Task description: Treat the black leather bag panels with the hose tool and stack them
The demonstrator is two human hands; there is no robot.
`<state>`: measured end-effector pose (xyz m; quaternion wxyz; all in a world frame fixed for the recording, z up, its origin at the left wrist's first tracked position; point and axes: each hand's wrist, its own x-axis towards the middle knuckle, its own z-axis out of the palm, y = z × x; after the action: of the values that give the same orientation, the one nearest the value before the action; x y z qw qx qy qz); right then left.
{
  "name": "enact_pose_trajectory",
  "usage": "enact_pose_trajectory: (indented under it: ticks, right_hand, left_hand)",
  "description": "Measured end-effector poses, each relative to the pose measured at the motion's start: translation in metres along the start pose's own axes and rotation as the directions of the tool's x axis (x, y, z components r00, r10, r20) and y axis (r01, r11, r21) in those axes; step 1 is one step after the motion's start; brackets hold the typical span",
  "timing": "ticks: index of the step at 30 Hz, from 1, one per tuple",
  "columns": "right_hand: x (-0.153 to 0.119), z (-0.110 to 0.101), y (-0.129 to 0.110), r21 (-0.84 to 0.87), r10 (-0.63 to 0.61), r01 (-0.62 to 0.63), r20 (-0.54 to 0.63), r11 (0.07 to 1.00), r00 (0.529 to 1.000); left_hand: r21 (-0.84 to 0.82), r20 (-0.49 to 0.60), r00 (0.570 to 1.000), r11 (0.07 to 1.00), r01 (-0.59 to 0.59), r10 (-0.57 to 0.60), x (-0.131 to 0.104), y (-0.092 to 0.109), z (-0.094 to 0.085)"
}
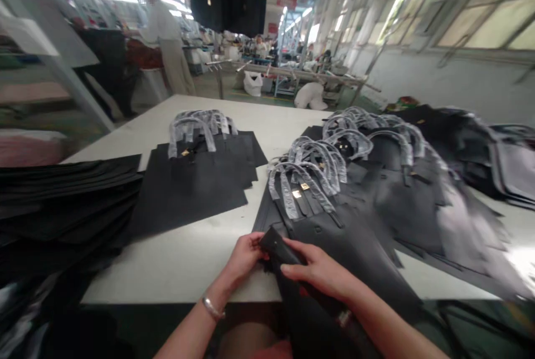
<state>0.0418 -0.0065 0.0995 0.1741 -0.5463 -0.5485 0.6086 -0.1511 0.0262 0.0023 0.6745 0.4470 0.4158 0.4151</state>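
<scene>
Both of my hands grip a black leather-like panel [288, 281] at the table's near edge, its upper corner folded or bunched between them. My left hand [246, 258] pinches the corner from the left. My right hand [315, 267] has its thumb on top and its other fingers mostly out of sight. The panel hangs down over the edge toward my lap. Just beyond it lies a stack of black bag panels [346, 247] with plastic-wrapped handles [288, 197] and small gold-coloured clasps [296, 194].
More handled panels [196, 180] lie left of centre on the white table [200, 270]. Black sheets [62, 197] are piled at far left. Further panels [409, 203] and dark pieces [451, 147] cover the right. Black bags [228, 2] hang overhead; a person [167, 35] stands at back left.
</scene>
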Motion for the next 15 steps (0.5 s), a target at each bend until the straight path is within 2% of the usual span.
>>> enact_pose_trajectory:
  ticks: [2,4,7,8,10,12,15]
  right_hand:
    - [-0.001,-0.002,0.003,-0.068,-0.073,0.063,-0.163,0.996,0.984]
    - [-0.006,-0.011,0.007,-0.080,-0.098,0.077,-0.292,0.994,0.952]
    - [-0.026,-0.034,0.018,-0.030,-0.067,0.060,-0.373,0.998,0.925]
    - [-0.037,-0.042,0.024,0.004,-0.049,0.055,-0.395,0.999,0.918]
    - [-0.062,-0.059,0.039,0.095,-0.009,0.060,-0.467,0.994,0.884]
    - [-0.089,-0.076,0.056,0.207,0.053,0.079,-0.564,0.975,0.824]
    - [-0.132,-0.100,0.084,0.319,0.142,0.137,-0.714,0.938,0.686]
  left_hand:
    - [0.002,-0.047,0.999,1.000,0.007,-0.007,0.001,-0.002,-0.001]
    - [-0.013,-0.139,0.990,1.000,0.007,-0.009,0.004,-0.005,-0.003]
    - [0.022,-0.277,0.961,1.000,-0.011,0.017,0.007,-0.009,-0.003]
    - [0.070,-0.288,0.957,0.998,-0.002,0.022,0.008,-0.010,-0.002]
    - [0.240,-0.237,0.971,0.970,0.039,0.020,0.009,-0.009,0.004]
    - [0.479,-0.190,0.981,0.875,0.070,0.025,0.010,-0.009,0.010]
    - [0.718,-0.243,0.961,0.691,0.086,0.133,0.013,-0.010,0.017]
